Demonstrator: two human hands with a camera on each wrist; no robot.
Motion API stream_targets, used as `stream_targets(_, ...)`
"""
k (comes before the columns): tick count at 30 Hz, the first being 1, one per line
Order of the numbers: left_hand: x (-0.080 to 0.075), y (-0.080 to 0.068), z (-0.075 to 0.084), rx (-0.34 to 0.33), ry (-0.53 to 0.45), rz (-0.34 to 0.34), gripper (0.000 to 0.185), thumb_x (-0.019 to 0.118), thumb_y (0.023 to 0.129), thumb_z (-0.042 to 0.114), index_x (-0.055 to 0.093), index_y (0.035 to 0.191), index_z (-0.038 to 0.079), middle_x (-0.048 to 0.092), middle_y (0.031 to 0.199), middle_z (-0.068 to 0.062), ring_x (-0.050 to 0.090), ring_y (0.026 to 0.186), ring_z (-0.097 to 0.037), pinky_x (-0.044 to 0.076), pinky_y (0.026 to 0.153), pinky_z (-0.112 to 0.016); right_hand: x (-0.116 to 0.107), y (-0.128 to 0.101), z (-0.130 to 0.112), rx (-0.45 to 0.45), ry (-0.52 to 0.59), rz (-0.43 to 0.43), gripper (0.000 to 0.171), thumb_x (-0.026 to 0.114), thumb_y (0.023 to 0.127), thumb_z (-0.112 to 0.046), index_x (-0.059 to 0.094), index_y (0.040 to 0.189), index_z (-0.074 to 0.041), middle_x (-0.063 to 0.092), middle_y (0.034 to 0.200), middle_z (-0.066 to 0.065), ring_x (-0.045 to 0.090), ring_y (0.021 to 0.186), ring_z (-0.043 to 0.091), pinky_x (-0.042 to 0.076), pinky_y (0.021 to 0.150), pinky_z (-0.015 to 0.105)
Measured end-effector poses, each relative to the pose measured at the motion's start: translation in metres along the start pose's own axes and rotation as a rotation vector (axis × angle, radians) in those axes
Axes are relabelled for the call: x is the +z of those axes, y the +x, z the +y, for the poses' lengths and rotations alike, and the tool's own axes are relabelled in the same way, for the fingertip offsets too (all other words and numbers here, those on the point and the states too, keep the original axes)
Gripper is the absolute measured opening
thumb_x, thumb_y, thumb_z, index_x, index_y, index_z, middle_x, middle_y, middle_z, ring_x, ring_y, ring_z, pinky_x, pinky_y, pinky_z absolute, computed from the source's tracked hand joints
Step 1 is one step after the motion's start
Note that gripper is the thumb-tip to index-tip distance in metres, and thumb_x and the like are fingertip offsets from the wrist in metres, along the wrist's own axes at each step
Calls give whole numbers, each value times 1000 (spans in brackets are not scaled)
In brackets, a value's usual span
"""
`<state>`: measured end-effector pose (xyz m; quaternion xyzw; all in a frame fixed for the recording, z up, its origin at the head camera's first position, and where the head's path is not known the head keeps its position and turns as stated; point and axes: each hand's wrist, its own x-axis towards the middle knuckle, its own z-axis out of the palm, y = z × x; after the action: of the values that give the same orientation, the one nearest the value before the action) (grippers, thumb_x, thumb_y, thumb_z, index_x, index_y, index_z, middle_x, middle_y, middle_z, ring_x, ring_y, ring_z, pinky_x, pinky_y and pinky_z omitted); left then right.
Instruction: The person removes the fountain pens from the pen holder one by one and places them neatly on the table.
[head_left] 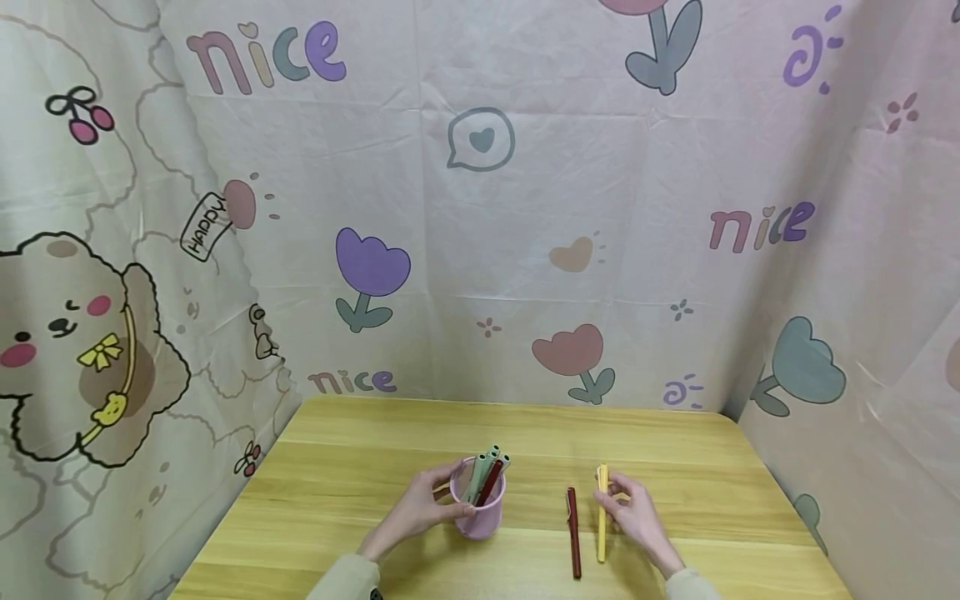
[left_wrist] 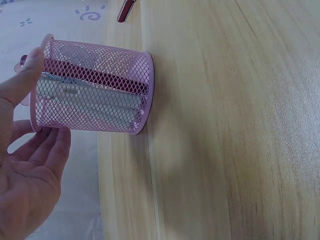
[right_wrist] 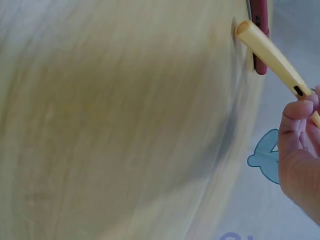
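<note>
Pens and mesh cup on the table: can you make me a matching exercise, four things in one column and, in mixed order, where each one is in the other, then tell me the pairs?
Things:
1. Yellow pen
2. Mesh pen cup
3. Loose dark red pen
4. Pale green pens

Places:
A. Lying on the table, touched by neither hand
B. Standing inside a container
C. Held by the right hand
D. Held near the rim by the left hand

Pairs: 1-C, 2-D, 3-A, 4-B
</note>
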<state>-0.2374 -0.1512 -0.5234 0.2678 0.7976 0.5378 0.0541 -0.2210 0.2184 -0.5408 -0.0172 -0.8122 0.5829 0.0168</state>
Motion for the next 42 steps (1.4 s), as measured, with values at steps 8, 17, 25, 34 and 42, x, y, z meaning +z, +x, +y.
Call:
stream_targets(8, 0, 0, -1, 6, 13, 0, 84, 82, 83, 21, 38, 146, -13, 45, 147, -37, 52, 132, -52, 50, 110, -52, -2, -1, 7, 5, -31, -104, 57, 68, 90, 1, 42, 137, 17, 57, 91, 11, 54, 57, 10, 48, 44, 17)
stream_targets(17, 0, 0, -2, 9, 8, -1, 84, 82, 84, 21, 38, 147, -13, 46, 147, -37, 52, 132, -52, 49, 109, -53, -2, 2, 15, -14, -35, -164, 56, 66, 90, 3, 39, 137, 18, 57, 87, 10, 52, 56, 9, 46, 43, 15)
stream_targets(25, 0, 0, -2, 8, 11, -2, 85, 82, 83, 21, 37, 146, -15, 45, 146, -38, 53, 131, -52, 50, 109, -52, 2, 2, 19, -38, -63, -190, 56, 65, 88, 5, 39, 135, 19, 57, 86, 9, 52, 55, 11, 48, 41, 17)
stream_targets(34, 1, 0, -3, 7, 20, 0, 85, 82, 84, 22, 36, 146, -15, 45, 146, -38, 54, 130, -52, 50, 108, -52, 6, 2, 22, -59, -97, -208, 55, 65, 87, 6, 39, 133, 20, 55, 83, 8, 52, 52, 9, 47, 40, 16)
stream_targets(42, 0, 0, -3, 1, 8, 3, 85, 82, 83, 21, 36, 146, -15, 45, 147, -38, 52, 131, -52, 50, 109, -51, 9, 1, 19, -57, -141, -187, 51, 66, 86, 7, 43, 130, 19, 54, 78, 7, 51, 51, 10, 45, 39, 15)
